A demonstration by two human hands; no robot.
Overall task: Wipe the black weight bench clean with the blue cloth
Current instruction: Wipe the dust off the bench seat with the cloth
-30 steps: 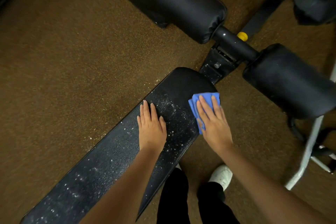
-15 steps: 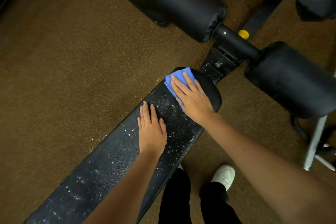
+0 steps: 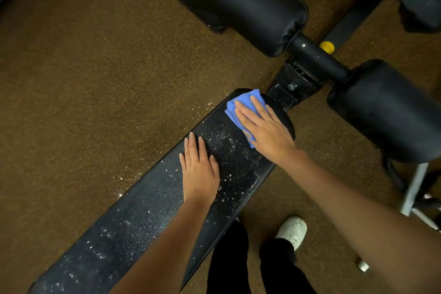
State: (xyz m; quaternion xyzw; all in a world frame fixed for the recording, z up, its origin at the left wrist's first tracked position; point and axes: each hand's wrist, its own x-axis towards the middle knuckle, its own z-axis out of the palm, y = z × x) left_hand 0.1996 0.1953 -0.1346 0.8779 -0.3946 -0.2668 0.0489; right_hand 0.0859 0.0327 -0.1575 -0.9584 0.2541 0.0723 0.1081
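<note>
Black weight bench (image 3: 148,210) stretches beneath both palms, speckled white. Left hand (image 3: 199,170) lies flat and empty on the pad, just below the right hand (image 3: 265,127), which presses the blue cloth (image 3: 241,107) flat against the bench's far end.

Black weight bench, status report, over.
Right hand flat on folded blue cloth at black padded bench far end. Left hand flat, bracing. White specks remain. Nothing blocking.

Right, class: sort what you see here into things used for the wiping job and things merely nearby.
In use:
blue cloth
black weight bench
right hand, flat on the cloth
left hand, flat on the bench

Merely nearby:
two roller pads
yellow knob
white shoe
</note>
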